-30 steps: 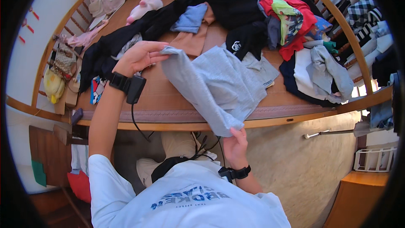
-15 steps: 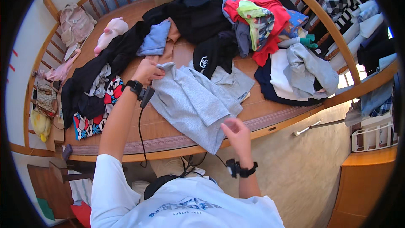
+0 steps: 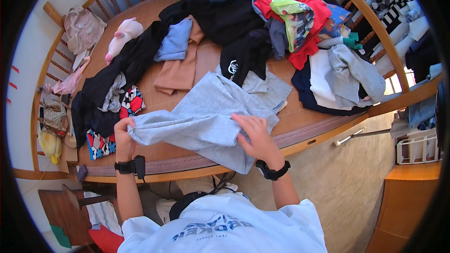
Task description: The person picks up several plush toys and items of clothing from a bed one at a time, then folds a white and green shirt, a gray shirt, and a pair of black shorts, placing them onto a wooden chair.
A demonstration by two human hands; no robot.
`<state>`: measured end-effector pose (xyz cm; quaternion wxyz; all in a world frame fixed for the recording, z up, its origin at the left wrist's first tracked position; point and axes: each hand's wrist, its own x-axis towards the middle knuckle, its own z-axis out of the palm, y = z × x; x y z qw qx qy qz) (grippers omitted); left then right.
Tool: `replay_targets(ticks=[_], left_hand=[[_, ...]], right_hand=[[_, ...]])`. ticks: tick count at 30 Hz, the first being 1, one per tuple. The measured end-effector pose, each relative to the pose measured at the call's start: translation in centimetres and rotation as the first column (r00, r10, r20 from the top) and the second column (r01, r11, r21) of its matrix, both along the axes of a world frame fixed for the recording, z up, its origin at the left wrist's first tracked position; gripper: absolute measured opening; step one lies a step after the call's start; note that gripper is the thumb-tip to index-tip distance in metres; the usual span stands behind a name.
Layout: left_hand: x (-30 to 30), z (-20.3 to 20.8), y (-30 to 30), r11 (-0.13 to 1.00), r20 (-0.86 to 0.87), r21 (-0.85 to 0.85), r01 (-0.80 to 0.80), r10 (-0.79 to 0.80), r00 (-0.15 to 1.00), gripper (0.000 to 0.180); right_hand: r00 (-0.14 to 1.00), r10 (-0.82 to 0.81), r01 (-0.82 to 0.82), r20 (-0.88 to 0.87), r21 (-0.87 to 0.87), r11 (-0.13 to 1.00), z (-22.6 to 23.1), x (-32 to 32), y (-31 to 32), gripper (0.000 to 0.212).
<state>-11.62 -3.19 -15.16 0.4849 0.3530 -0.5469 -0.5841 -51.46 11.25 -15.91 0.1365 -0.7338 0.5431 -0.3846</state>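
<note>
A light grey knit garment [image 3: 201, 129] spreads over the front of the wooden bed, one strip of it raised across my body. My left hand [image 3: 124, 137] is closed round the strip's left end, close to the bed's front edge. At the other end, my right hand [image 3: 257, 136] touches the cloth with its fingers stretched out and the thumb apart below them. Beyond the garment lie a second grey piece of clothing [image 3: 276, 91] and a black one with a white print [image 3: 246, 58]. Folded brown cloth [image 3: 176, 74] is just past the strip.
Dark clothes [image 3: 220, 14] and a red garment [image 3: 293, 2] are heaped at the back. White and grey clothing [image 3: 347, 72] lies at the right. A pink plush toy [image 3: 124, 37] sits far left. Wooden rails [image 3: 368, 16] bound the bed; an orange-brown cabinet [image 3: 410, 197] stands at the right.
My left hand has come toward me and to the left, pulling the grey garment's edge with it and uncovering more brown cloth. My right hand has moved onto the garment and its fingers have opened out.
</note>
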Motion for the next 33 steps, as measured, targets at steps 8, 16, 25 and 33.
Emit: replay_targets(ticks=[8, 16, 25, 33], left_hand=[[9.7, -4.3, 8.3, 0.975, -0.039, 0.168, -0.148, 0.157, 0.987, 0.019], [11.5, -8.9, 9.9, 0.958, 0.260, 0.188, -0.215, 0.163, 0.952, 0.019], [11.5, -9.5, 10.8, 0.956, 0.267, 0.126, -0.266, 0.226, 0.937, 0.018], [11.1, -9.5, 10.8, 0.955, 0.253, 0.114, -0.274, 0.239, 0.938, 0.016]], right_hand=[[0.909, 0.404, -0.396, 0.103, -0.086, 0.914, 0.6, 5.9, 3.7, 0.031], [0.886, 0.185, -0.136, -0.426, 0.142, 0.980, -1.4, 7.8, -0.1, 0.074], [0.861, 0.374, -0.365, -0.344, 0.093, 0.926, -1.0, 9.2, -0.4, 0.034], [0.924, 0.354, -0.332, -0.143, 0.157, 0.930, -3.6, 10.7, 1.0, 0.033]])
